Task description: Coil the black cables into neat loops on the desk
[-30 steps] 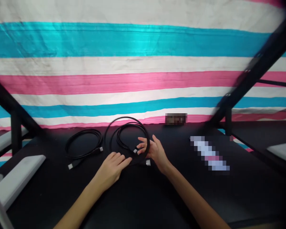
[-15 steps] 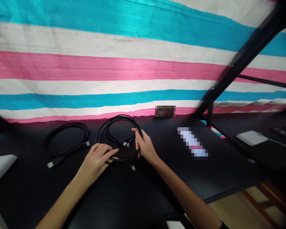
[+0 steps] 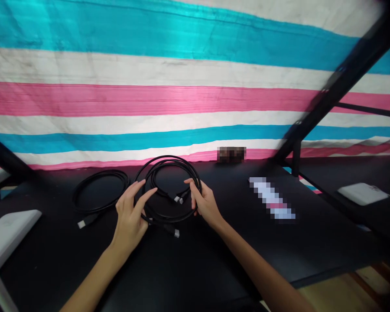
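Observation:
A looped black cable [image 3: 173, 219] is raised a little above the black table, its right side pinched between the thumb and fingers of my right hand [image 3: 207, 203]. My left hand [image 3: 132, 212] is at the loop's left side, thumb and fingers spread apart; whether its lower fingers touch the cable is hidden. One silver-tipped connector [image 3: 176, 233] hangs below the loop. Behind and partly inside it, a second coiled black cable [image 3: 153, 175] lies on the table with its two plugs [image 3: 178, 199] side by side. Left of my left hand rests a third coiled cable [image 3: 76, 199], its USB plug [image 3: 81, 224] pointing left.
White boxy devices stand at the left [image 3: 14, 232] and far right [image 3: 360, 193]. A pixelated flat item [image 3: 273, 201] lies right of my right hand, and a pixelated dark object [image 3: 231, 154] sits at the table's back edge. Black frame bars [image 3: 312, 112] and a striped sheet [image 3: 149, 99] stand behind.
My left hand has spread its fingers and drawn back from the loop's lower left. My right hand keeps its grip. The camera view has turned slightly left.

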The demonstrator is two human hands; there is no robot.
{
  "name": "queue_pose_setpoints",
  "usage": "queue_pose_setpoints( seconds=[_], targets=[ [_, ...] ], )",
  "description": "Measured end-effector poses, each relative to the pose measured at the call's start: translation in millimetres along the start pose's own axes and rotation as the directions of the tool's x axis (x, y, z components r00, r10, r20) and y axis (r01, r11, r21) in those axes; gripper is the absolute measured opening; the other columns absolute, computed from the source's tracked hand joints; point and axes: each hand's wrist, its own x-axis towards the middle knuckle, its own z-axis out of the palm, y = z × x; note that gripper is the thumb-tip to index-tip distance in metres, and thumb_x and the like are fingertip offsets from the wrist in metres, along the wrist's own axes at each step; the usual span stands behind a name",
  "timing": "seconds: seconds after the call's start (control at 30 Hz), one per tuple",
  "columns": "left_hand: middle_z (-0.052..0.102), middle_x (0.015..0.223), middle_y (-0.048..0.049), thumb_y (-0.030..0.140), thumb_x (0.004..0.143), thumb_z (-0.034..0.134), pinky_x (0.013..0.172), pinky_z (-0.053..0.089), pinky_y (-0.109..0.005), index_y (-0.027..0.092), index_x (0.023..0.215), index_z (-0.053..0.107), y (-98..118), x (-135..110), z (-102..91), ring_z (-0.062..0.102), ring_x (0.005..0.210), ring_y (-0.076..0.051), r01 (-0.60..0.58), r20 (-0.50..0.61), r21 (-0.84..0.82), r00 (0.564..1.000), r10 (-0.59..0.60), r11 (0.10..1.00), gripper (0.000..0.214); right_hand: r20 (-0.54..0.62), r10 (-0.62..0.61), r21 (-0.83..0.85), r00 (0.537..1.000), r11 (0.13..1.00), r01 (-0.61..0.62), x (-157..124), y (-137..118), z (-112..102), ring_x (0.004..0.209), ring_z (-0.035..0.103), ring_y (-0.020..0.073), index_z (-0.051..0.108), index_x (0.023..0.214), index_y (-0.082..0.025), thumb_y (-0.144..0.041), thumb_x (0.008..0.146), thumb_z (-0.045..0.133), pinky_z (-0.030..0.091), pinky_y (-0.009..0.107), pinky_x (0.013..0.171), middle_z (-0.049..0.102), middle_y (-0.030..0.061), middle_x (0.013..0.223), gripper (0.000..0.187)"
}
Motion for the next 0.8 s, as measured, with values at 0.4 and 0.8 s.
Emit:
queue_pose_setpoints(
  seconds=[0.4, 0.8],
  targets=[
    [0.056, 0.115, -0.0091, 0.038, 0.091, 0.035, 0.085, 0.045, -0.035, 0.023, 0.128, 0.043, -3, 5, 6.5, 0.057, 0.101, -0.020, 0.473, 0.024, -0.713, 0.755, -0.656, 0.518, 0.041, 0.072, -0.046, 0.016, 0.996, 0.999, 0.044, -3, -2, 0, 0.030, 0.037, 0.0060, 0.057, 0.100, -0.019, -0.047, 0.085, 0.047, 0.035, 0.015, 0.029, 0.041, -0.0098, 0.041, 0.033],
    [0.059, 0.071, -0.0011, 0.065, 0.081, 0.023, 0.037, 0.041, -0.026, 0.019, 0.115, 0.048, 9, 19, -11.3, 0.054, 0.041, -0.014, 0.619, 0.598, -0.769, 0.605, -0.525, -0.162, 0.062, 0.078, 0.089, 0.061, 0.993, 0.994, -0.094, -4, -5, 2, 0.026, 0.034, 0.0043, 0.060, 0.106, -0.018, -0.050, 0.080, 0.052, 0.031, 0.014, 0.024, 0.044, -0.0095, 0.043, 0.041]
  ],
)
